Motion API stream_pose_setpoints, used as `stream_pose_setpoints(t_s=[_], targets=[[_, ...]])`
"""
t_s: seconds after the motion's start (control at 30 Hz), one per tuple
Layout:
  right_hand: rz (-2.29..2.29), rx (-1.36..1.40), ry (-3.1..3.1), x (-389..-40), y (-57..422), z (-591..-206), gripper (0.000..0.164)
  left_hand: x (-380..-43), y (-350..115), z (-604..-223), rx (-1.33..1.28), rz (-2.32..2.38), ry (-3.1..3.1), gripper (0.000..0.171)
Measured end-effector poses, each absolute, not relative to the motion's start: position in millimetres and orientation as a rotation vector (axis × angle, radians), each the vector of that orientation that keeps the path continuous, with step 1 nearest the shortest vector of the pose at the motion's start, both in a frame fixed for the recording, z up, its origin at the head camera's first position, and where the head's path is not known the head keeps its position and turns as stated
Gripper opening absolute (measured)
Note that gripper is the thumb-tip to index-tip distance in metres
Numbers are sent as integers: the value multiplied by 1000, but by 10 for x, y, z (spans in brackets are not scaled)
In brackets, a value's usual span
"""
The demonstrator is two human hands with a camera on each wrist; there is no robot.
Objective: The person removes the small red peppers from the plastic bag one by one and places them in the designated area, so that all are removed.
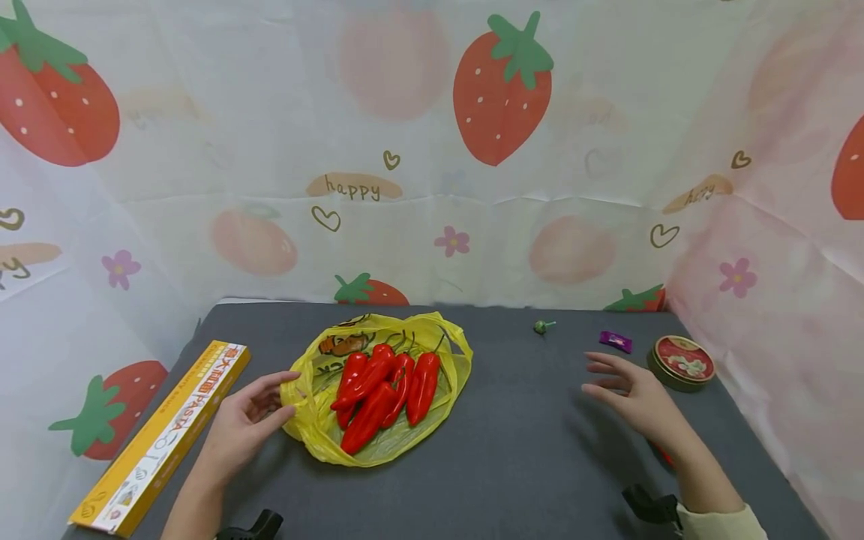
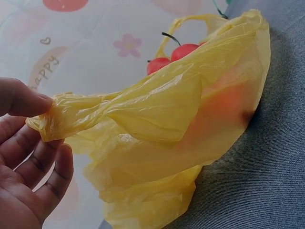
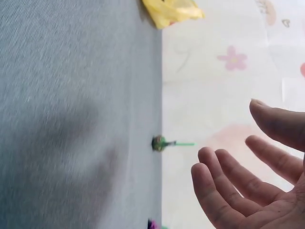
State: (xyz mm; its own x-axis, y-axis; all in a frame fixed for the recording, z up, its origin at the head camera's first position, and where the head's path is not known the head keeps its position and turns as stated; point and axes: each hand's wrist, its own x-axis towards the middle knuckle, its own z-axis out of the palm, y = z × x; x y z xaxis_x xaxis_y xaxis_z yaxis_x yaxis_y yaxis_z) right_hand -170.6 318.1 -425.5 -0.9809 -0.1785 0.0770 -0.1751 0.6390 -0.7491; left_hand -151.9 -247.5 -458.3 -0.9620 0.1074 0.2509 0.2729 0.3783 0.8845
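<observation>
Yellow, thin translucent plastic bag: lies on the dark grey cloth-covered table, its mouth spread upward, and serves as landmark for all places below. Glossy, elongated red peppers with thin dark stems rest in a cluster inside the bag, stems pointing away from you; in the left wrist view their red shows through its film. Your left hand, at the bag's left side, pinches a gathered fold of its rim between thumb and fingers. Your right hand, well apart to the bag's right, is raised over the table, its fingers relaxed and parted from the thumb. Left of the bag, beyond your left hand, slants a long yellow-and-white pasta box. To the bag's far right, in order outward, sit a small round green object with a thin stem, a small purple wrapped packet and a round, red-topped tin. Behind the bag hangs a pale strawberry-printed cloth.
</observation>
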Motion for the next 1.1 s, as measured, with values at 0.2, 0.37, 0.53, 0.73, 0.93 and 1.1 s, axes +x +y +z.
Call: stream_pose_setpoints(t_s=[0.2, 0.37, 0.53, 0.73, 0.93, 1.1], targets=[[-1325, -344, 2792, -1740, 3039, -4236, 59, -1509, -2470, -4573, -353, -1628, -2481, 40], [-1367, -340, 2736, -1776, 2894, -4236, 60, -1528, -2467, -4578, -352, -1634, -2491, 40], [-1355, -364, 2728, -1823, 2730, -4264, 59, -1521, -2451, -4582, -345, -1644, -2485, 40], [-1343, -412, 2691, -1901, 2556, -4295, 58, -1512, -2440, -4577, -349, -1698, -2464, 41], [-1344, -427, 2661, -1941, 2413, -4330, 58, -1504, -2449, -4580, -338, -1707, -2454, 41], [-1345, -455, 2667, -1950, 2295, -4351, 57, -1498, -2461, -4572, -344, -1704, -2451, 41]])
